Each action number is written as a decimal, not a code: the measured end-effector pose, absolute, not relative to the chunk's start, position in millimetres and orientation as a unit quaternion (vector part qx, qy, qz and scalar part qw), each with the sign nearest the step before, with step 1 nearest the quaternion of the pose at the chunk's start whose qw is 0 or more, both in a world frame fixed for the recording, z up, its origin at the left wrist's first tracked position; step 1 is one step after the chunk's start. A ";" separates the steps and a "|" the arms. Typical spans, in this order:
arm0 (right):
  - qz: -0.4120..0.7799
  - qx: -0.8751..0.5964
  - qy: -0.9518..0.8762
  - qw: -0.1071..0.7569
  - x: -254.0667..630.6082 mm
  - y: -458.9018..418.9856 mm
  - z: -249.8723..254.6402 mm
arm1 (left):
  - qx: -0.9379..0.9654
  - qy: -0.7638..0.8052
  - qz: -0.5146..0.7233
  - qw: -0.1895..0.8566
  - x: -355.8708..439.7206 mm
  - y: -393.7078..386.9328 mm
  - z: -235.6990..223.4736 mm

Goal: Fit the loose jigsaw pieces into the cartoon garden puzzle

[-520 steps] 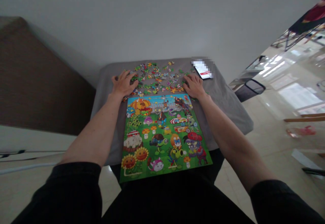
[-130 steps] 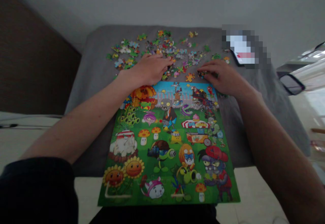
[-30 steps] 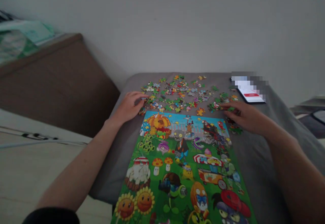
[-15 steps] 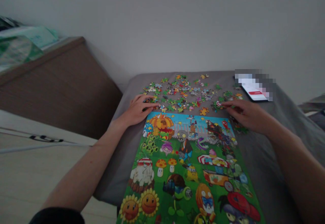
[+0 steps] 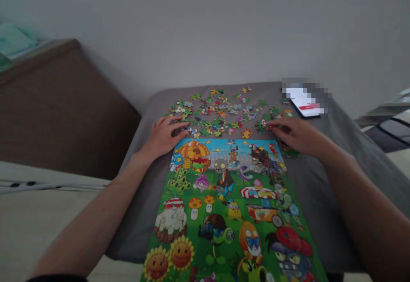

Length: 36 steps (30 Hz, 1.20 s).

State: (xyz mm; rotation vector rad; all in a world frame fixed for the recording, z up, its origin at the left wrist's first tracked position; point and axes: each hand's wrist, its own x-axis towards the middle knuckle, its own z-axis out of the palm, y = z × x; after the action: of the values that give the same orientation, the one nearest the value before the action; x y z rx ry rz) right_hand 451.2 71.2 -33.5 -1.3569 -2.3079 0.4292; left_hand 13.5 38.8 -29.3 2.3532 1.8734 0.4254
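Note:
A colourful cartoon picture sheet (image 5: 224, 205) lies on a grey cloth-covered table (image 5: 144, 188), reaching toward me. Beyond its far edge several loose jigsaw pieces (image 5: 221, 109) are scattered. My left hand (image 5: 163, 135) rests flat at the sheet's top left corner, fingers stretched out onto the nearest pieces. My right hand (image 5: 296, 135) lies at the top right corner, fingertips touching a small cluster of green pieces (image 5: 264, 124). Neither hand visibly grips a piece.
A phone (image 5: 304, 105) with a lit screen lies at the table's far right corner. A brown sofa or headboard (image 5: 54, 107) stands to the left. A pale wall is behind the table. A dark bin (image 5: 389, 130) sits on the floor at right.
Both hands stay on the pieces at the sheet's far edge, shifting slightly. The camera has swung a little, so the table sits higher and further left in view.

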 end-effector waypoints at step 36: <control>0.143 -0.512 -0.827 0.186 445.6 62.0 -17.4 | 0.751 0.612 0.243 0.048 31.6 37.2 -18.8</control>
State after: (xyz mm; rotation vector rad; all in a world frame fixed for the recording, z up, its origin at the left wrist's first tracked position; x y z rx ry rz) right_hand 445.6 62.0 -17.4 -1.4408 -2.3278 0.4021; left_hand 31.6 37.2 -18.8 2.2894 1.8666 0.7399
